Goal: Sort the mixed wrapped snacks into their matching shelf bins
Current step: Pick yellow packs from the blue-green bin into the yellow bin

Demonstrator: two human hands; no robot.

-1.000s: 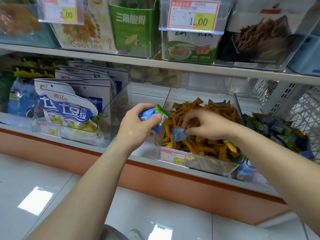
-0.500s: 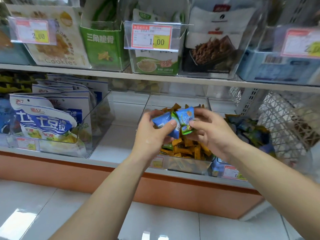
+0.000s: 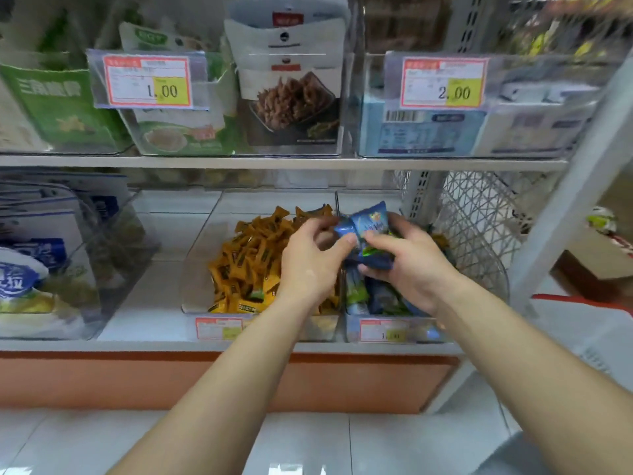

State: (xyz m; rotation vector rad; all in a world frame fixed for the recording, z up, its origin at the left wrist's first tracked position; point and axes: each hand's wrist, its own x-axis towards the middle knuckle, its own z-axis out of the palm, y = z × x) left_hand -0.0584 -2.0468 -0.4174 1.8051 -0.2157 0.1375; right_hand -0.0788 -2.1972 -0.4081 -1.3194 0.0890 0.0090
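Observation:
Both hands hold a bunch of blue-and-green wrapped snacks point(image 3: 371, 228) above the wall between two clear bins on the lower shelf. My right hand point(image 3: 407, 265) grips the bunch from the right, fingers curled round it. My left hand point(image 3: 308, 265) pinches its left side with thumb and fingers. Below the left hand, the clear middle bin point(image 3: 197, 289) holds several orange wrapped snacks point(image 3: 250, 262). Under the right hand, the clear right bin point(image 3: 352, 329) holds several blue-and-green snacks point(image 3: 380, 298) like those held.
A clear bin of large blue-and-white bags point(image 3: 30, 269) stands at the left, with bare shelf point(image 3: 161, 286) between it and the orange bin. A white wire basket point(image 3: 479, 228) sits to the right. The upper shelf point(image 3: 274, 162) carries boxed snacks behind price tags.
Both hands have carried the blue-and-green snacks from over the orange bin rightward to the blue-and-green bin. The right hand now grips the bunch more fully. The view has shifted right.

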